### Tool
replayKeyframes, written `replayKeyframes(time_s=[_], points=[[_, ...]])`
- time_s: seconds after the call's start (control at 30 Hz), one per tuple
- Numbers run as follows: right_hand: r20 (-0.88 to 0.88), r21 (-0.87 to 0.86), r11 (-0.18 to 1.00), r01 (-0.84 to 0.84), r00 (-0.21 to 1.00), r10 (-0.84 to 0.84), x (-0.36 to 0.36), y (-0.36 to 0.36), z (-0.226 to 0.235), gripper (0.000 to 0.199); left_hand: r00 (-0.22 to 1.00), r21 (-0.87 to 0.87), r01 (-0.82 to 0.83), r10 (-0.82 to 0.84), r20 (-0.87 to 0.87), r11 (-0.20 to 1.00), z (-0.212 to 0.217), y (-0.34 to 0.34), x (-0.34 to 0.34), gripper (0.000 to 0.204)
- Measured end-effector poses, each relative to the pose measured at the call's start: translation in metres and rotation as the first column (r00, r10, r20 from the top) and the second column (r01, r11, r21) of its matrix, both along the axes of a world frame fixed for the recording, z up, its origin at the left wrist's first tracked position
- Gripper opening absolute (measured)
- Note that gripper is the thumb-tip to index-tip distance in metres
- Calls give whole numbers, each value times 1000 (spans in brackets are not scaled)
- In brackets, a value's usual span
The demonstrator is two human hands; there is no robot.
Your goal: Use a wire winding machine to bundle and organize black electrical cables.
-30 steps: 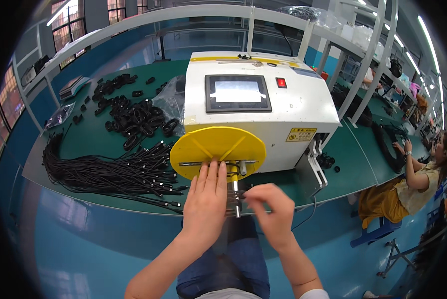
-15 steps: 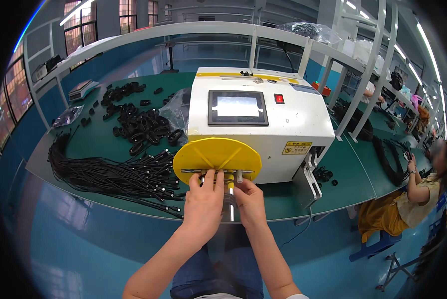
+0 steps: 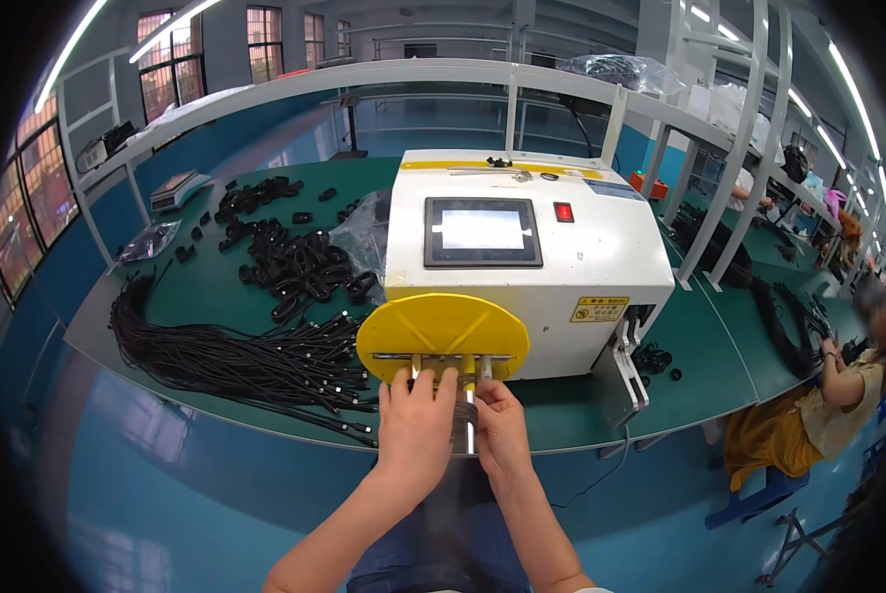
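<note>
A yellow winding disc (image 3: 443, 321) with metal posts is mounted on the front of a white machine (image 3: 562, 257) with a lit screen. A dark cable coil (image 3: 463, 413) shows partly between my hands, in front of the disc and around the posts. My left hand (image 3: 415, 427) has its fingers curled over the coil's left side, with fingertips by the posts. On the other side, my right hand (image 3: 503, 431) is closed at the coil, thumb and fingers near the right post (image 3: 486, 368). My fingers hide much of the coil.
A bundle of black cables (image 3: 225, 341) lies left on the green table (image 3: 364, 178). Behind it are many small coiled cables (image 3: 300, 267) and a plastic bag (image 3: 361, 237). A metal bracket (image 3: 621, 381) juts out at right. A co-worker (image 3: 839, 395) sits further right.
The whole view has shifted, so the machine and table sit slightly lower and more to the right. Both hands remain at the disc, with little change in their grip.
</note>
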State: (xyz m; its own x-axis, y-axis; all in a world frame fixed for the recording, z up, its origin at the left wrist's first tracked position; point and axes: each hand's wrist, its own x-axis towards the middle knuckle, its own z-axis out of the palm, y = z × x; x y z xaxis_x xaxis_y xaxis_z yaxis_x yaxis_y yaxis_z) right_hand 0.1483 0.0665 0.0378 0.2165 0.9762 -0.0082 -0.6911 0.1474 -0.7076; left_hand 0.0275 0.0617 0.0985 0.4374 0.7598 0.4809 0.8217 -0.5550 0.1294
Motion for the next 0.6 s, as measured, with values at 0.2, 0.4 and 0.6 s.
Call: replayKeyframes(time_s=[0.2,0.4,0.6], points=[[124,-14,1000,0,992,1,9,-2,-8,14,998,-15,-27,26,-59,1000,0,-5,1,67],[205,81,991,104,972,-119,4,3,-13,14,994,-16,56,-54,90,998,2,3,0,55],[228,48,992,119,965,-127,-1,-10,-8,12,997,-122,35,-27,73,992,9,-10,-5,52]])
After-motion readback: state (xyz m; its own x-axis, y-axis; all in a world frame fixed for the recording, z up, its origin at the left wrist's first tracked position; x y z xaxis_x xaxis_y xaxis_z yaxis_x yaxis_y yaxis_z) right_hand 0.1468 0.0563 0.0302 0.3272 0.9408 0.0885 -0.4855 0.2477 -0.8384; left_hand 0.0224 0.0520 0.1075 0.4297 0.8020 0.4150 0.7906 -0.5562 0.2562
